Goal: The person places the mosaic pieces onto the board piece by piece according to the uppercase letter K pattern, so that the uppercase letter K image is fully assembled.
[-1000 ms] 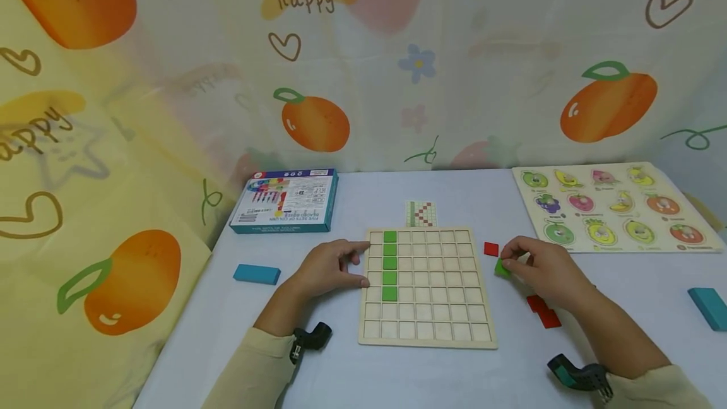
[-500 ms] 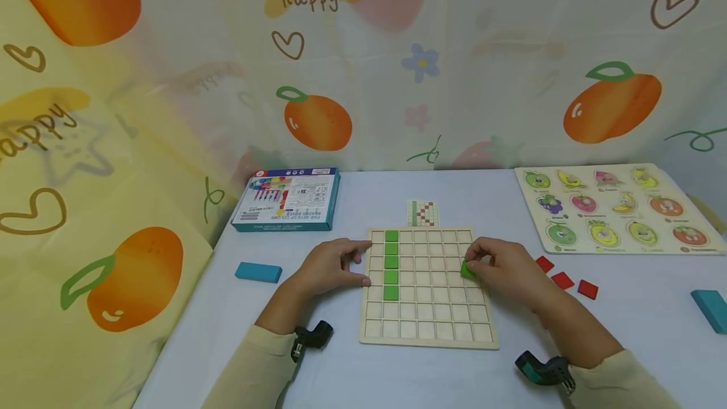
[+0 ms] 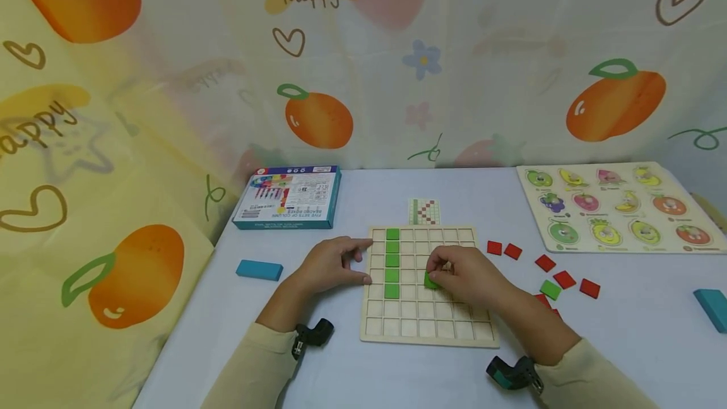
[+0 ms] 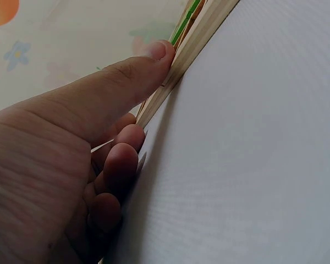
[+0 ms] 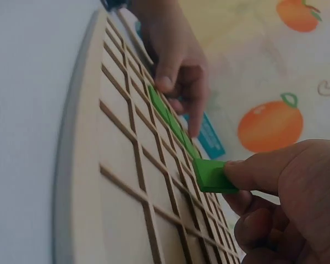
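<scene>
A wooden grid board lies on the white table, with a column of several green tiles set in its second column. My right hand hovers over the board's middle and pinches a green tile between thumb and fingers. My left hand rests at the board's left edge, thumb pressed against the rim and fingers touching the top. Loose red tiles and one green tile lie to the right of the board.
A small pattern card lies behind the board. A blue-edged box sits at the back left, a fruit puzzle board at the back right. Blue blocks lie at the left and far right.
My right hand has carried the green tile leftward from the table beside the board to above the board's middle. The left hand has stayed at the board's edge.
</scene>
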The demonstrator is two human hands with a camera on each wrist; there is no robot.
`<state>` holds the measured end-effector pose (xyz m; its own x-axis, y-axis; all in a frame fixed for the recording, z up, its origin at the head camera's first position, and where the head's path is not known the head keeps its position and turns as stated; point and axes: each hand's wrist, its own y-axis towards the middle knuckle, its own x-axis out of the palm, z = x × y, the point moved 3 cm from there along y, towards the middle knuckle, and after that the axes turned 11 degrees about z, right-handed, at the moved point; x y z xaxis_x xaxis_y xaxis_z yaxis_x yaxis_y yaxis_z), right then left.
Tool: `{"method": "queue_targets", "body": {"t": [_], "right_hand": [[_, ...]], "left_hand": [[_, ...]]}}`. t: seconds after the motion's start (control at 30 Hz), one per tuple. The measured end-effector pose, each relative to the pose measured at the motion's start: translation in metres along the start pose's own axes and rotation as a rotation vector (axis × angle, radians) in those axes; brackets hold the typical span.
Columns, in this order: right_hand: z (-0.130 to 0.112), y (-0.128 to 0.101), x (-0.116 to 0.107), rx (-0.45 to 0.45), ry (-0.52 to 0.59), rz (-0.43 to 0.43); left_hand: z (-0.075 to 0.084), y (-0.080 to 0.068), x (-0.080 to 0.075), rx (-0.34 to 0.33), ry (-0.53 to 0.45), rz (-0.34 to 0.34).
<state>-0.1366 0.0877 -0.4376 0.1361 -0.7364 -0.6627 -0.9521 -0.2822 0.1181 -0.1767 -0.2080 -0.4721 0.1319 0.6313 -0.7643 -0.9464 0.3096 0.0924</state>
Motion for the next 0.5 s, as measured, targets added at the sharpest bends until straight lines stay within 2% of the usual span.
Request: {"method": "queue_targets", "body": {"t": [0.2, 0.5], "right_hand": [[-0.016, -0.002, 0.018, -0.029, 0.027, -0.058], [-0.036, -0.002, 0.048, -0.128, 0.096, -0.108]], "left_hand": [[0.001, 0.001, 0.001, -0.011, -0.001, -0.004], [-0.001, 0.002, 0.001, -0.014, 0.005, -0.005]]}}
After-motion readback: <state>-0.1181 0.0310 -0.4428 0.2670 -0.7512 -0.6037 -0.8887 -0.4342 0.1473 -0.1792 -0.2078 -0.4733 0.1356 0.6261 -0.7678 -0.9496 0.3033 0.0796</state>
